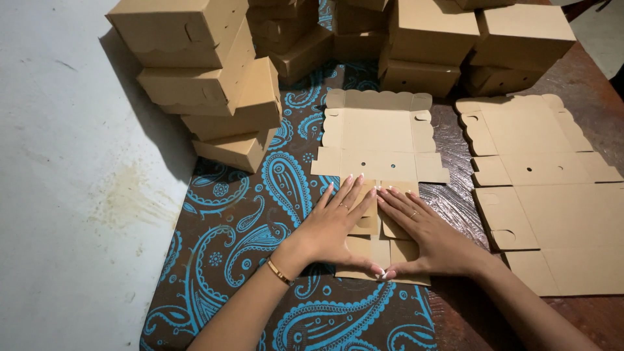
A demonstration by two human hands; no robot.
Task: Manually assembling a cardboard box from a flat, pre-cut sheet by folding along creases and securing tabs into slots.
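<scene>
Both forearms are seen reaching in from the bottom edge, a gold bangle (279, 272) being worn on the left wrist. The left hand (335, 224) and the right hand (422, 234) are laid flat, fingers stretched out and spread, nothing being gripped; their thumbs meet at the near edge of a flat die-cut cardboard box blank (377, 146), whose near flaps are pressed down under the palms. That blank is spread on a brown cloth with blue paisley (240, 227) covering the table (585, 78). A stack of further flat blanks (552, 195) is lying just to the right. Finished brown boxes (214, 84) are piled behind and to the left, beside a pale wall (65, 162).
</scene>
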